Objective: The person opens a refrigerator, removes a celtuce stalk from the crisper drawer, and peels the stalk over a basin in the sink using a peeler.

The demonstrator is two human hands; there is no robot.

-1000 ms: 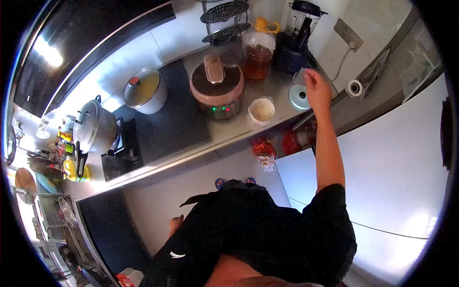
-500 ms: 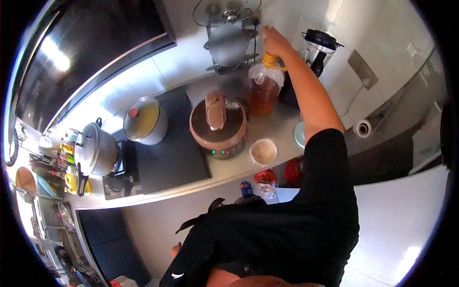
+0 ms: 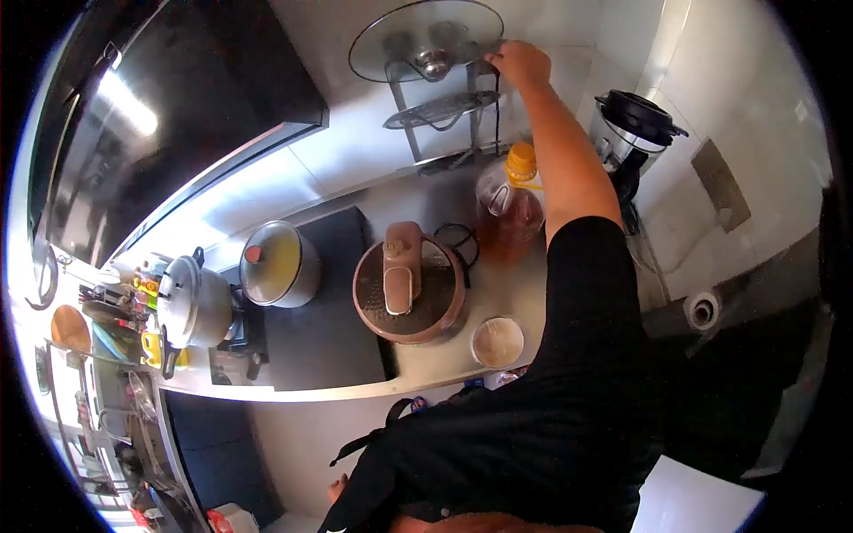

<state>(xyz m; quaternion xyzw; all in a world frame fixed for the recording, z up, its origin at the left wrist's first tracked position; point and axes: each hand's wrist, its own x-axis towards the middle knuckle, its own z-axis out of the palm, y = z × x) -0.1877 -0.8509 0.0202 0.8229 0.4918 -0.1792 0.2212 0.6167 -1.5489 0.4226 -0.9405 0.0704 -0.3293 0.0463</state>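
Containers first, all placed by the cooker (image 3: 426,304), pinkish-brown with a thick handle across its top. Immediately left and slightly behind: pale pot (image 3: 289,271), glass cover on, yellow showing through. Farther left: silver pot (image 3: 197,306), lidded, dark handles; contents hidden. To the right and behind: clear jug (image 3: 508,213), yellow cap on, reddish-brown liquid inside. Right and in front: small bowl (image 3: 498,343) with pale contents. Far right, behind: blender (image 3: 636,126) with black top.

Under the cooker: metal counter (image 3: 435,366), bare along the front edge. Left of it: dark flat slab (image 3: 327,342). Behind: pale wall (image 3: 560,22) and a rack (image 3: 411,142). Left and high: glossy dark hood (image 3: 213,115).

Glass lid (image 3: 426,40) high behind the cooker, at the rack's top. Knob outward and down towards the cooker; outline longest left to right.

Hands: right (image 3: 522,65) behind and above the cooker, fingers curled at the lid's right rim; cannot tell if gripping lid or rack. Left (image 3: 338,489) low, in front, partly hidden by clothing; cannot tell grip.
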